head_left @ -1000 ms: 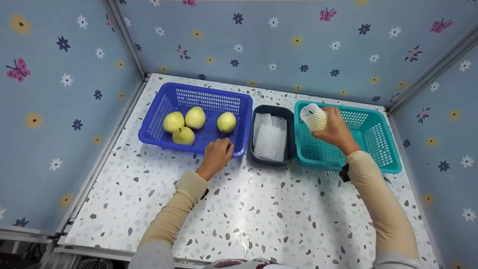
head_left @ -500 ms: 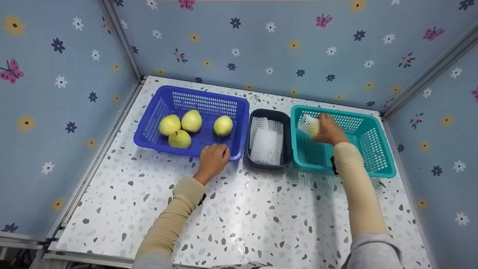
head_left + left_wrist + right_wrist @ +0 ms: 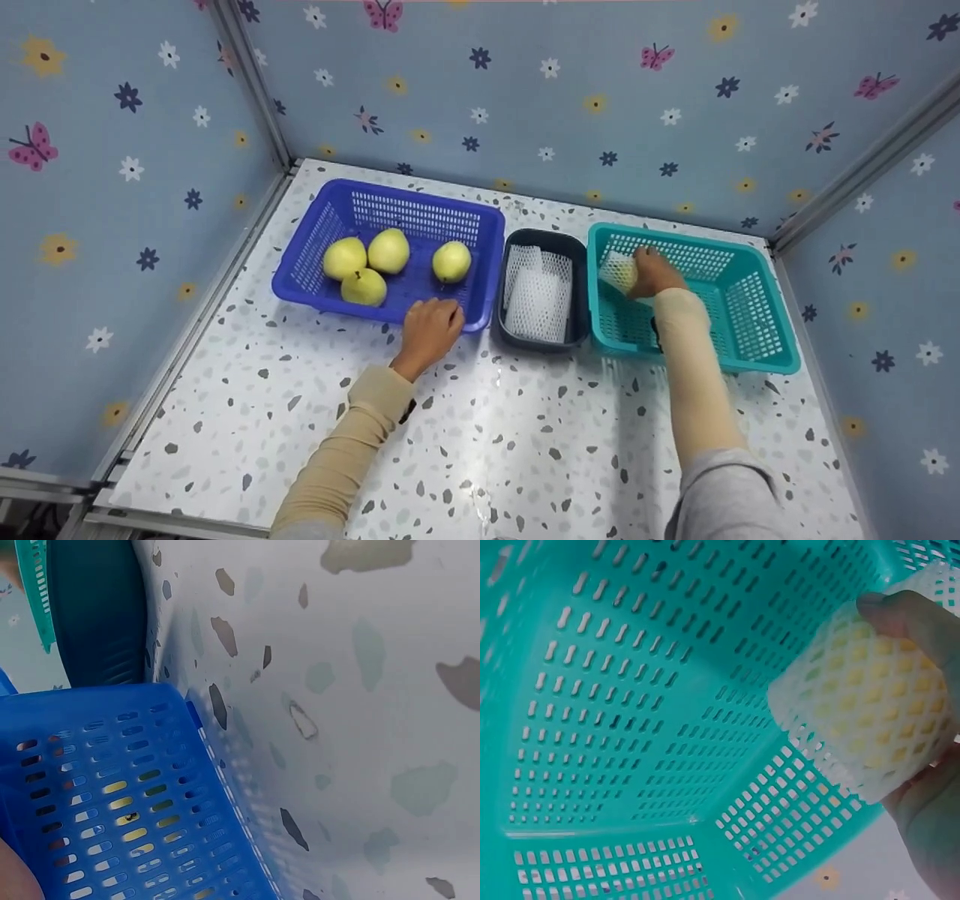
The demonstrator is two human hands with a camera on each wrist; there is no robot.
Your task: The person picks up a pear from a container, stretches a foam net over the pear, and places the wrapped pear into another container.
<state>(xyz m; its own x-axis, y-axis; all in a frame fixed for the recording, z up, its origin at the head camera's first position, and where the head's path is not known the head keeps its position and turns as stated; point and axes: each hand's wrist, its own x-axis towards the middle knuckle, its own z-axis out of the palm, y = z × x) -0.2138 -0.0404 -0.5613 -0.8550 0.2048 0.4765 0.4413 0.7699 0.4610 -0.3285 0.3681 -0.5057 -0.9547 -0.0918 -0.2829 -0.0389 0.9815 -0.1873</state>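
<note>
My right hand holds a yellow pear in a white foam net sleeve, low inside the teal basket. In the right wrist view the thumb lies across the sleeve, and the pear's yellow shows through the mesh. My left hand, fingers curled, grips the front rim of the blue basket; its fingertips are hidden. Inside that basket, several bare pears sit grouped at the left, and a single pear lies apart at the right.
Between the baskets stands a dark grey bin holding white foam net sleeves. All three containers are on a speckled white table. Flower-patterned panels rise behind and at both sides.
My right hand has lowered the sleeved pear from above the teal basket's rim down into it. The left hand has stayed near the blue basket's front rim. The head view has shifted slightly.
</note>
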